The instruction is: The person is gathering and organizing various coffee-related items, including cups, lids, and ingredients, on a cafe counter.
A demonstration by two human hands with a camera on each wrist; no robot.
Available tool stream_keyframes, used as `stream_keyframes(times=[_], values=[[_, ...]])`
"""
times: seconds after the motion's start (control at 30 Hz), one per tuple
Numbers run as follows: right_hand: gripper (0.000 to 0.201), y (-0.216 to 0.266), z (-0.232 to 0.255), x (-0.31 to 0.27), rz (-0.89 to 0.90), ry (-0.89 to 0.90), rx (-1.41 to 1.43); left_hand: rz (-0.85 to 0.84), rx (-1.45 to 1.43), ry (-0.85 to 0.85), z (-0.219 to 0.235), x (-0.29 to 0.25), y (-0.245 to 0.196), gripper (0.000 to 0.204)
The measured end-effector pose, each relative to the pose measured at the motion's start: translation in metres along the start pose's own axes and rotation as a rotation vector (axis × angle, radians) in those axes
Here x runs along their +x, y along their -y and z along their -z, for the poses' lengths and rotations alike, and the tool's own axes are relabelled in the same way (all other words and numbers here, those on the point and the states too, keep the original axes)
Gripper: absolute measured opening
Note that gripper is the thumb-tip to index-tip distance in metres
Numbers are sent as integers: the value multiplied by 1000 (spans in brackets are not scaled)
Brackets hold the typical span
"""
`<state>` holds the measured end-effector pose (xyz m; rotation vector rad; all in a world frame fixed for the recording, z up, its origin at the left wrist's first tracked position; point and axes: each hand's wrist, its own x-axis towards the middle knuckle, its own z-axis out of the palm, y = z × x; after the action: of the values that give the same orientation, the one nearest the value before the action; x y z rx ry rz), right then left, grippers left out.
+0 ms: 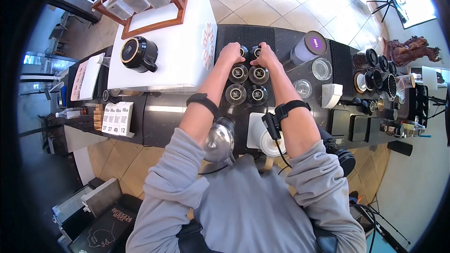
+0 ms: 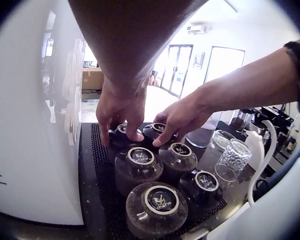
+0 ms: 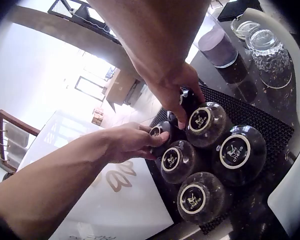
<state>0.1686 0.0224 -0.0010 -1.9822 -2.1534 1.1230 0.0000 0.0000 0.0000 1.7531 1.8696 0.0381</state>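
Six cups are stood upside down in two columns of three on a black ribbed mat (image 1: 248, 33), which is laid on the dark bench (image 1: 164, 117). The far left cup (image 1: 243, 52) is grasped by the left hand (image 1: 229, 54), with the thumb set on its near side and the fingers bent over its far and outer side. The far right cup (image 1: 256, 52) is held in the same way by the right hand (image 1: 266, 57); thus each grip is closed round one dark cup, and both cups are kept side by side at the mat's far end. Behind them, nearer the person, two speckled cups (image 1: 237, 73) are placed, then another speckled cup (image 1: 235, 94) at the left and a black cup (image 1: 257, 94) at the right. The mat is flanked on the left by a white box (image 1: 178, 56), on which a black mug (image 1: 139, 54) is set. To the right, a purple-labelled canister (image 1: 307, 47) and a clear glass (image 1: 302, 88) are seen.
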Motion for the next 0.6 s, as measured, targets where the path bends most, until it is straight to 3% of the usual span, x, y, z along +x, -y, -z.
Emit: stream_keyframes(times=[0.37, 0.6], values=[[93, 3, -3, -5, 3, 7, -9, 15, -27, -38, 3, -12, -2, 47], [93, 7, 1, -1, 1, 36, -15, -3, -66, -23, 0, -5, 5, 54]])
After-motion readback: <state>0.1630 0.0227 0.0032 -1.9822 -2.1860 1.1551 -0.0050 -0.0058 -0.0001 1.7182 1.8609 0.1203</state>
